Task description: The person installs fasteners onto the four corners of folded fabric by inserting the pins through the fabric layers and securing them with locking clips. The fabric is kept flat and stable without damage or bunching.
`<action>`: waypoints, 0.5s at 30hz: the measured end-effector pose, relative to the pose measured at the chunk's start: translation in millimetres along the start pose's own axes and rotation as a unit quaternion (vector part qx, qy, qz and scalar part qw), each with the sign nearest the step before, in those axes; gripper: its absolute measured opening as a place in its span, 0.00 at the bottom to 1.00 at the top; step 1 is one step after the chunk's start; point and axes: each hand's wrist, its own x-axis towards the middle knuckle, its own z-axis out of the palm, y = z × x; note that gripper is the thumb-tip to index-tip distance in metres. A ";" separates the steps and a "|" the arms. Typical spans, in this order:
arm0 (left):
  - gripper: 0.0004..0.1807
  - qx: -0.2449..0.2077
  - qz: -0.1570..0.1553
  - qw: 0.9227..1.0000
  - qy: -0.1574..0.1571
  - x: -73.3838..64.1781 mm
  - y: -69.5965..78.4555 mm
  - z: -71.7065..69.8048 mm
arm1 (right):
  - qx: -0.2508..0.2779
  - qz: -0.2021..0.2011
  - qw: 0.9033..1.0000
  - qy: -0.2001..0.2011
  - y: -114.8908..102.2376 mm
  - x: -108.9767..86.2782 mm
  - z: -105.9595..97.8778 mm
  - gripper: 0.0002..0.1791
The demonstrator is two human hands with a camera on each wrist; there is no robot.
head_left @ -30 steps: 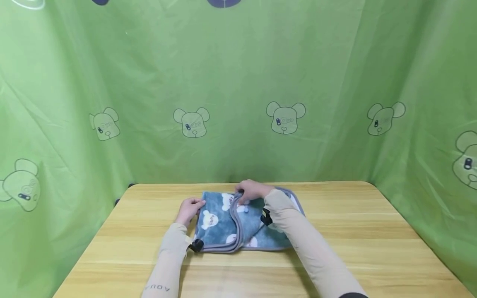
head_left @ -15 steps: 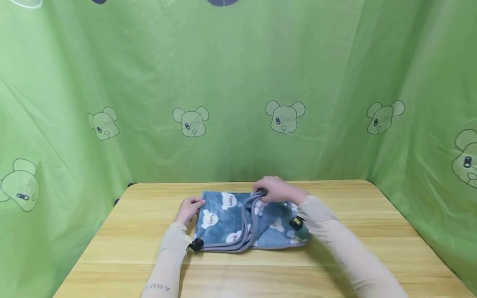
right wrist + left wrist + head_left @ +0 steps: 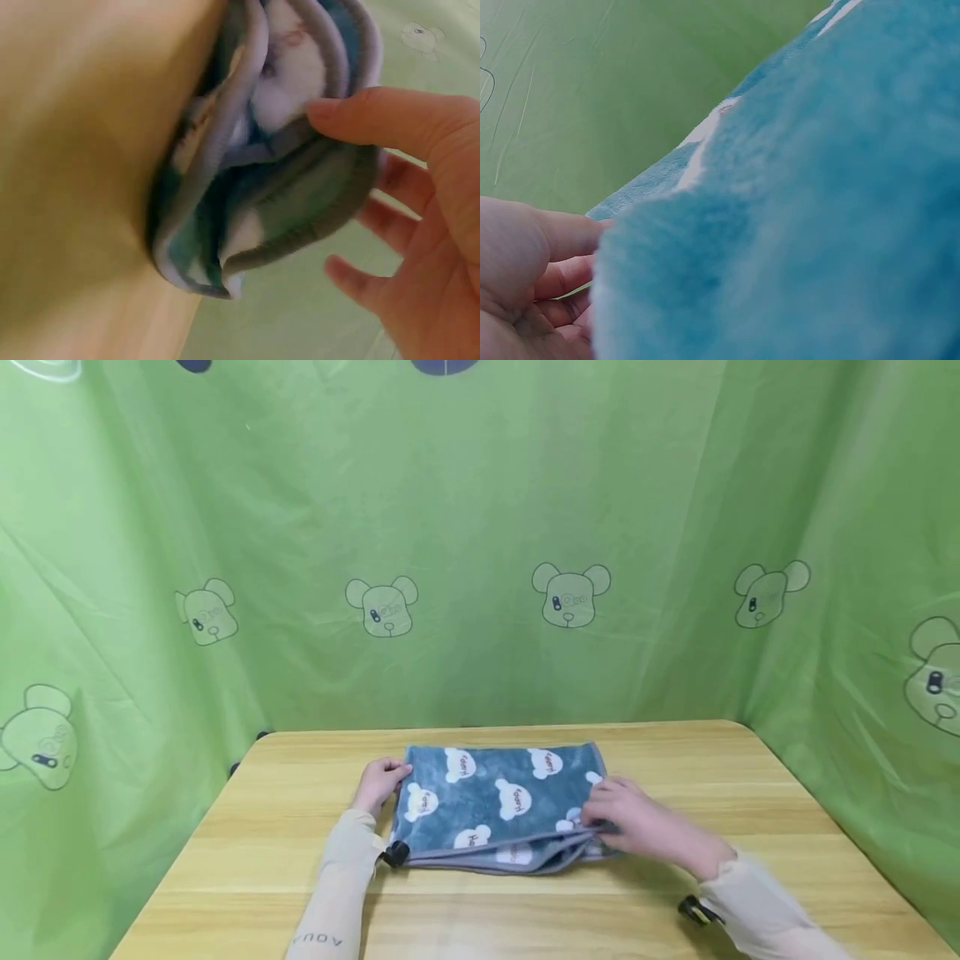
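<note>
A teal plush blanket (image 3: pixel 487 797) with white bear heads and grey hems lies folded in layers on the wooden table. At its far left corner, my left hand (image 3: pixel 381 787) pinches the edge; in the left wrist view the teal pile (image 3: pixel 780 210) hides some of the fingertips. My right hand (image 3: pixel 645 827) holds the near right corner. In the right wrist view, the thumb (image 3: pixel 375 116) lies on a grey hem and the other fingers are behind the layers. Several folds (image 3: pixel 277 202) gape apart there, slightly lifted along the near edge.
The pale wooden table (image 3: pixel 300 793) extends around the blanket on all sides. Green curtains (image 3: pixel 480 677) printed with bear outlines enclose its back and both sides. Each sleeve carries a small black wrist device (image 3: pixel 699 910).
My right hand has moved right and toward the near edge, drawing the folded-back top layer across to the blanket's right side. My left hand has stayed at the left edge.
</note>
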 end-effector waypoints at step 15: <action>0.14 -0.033 -0.009 0.999 -0.022 1.3 0.6 -8.1 | 0.114 0.077 0.974 -0.182 -17.0 -21.1 -14.3 0.21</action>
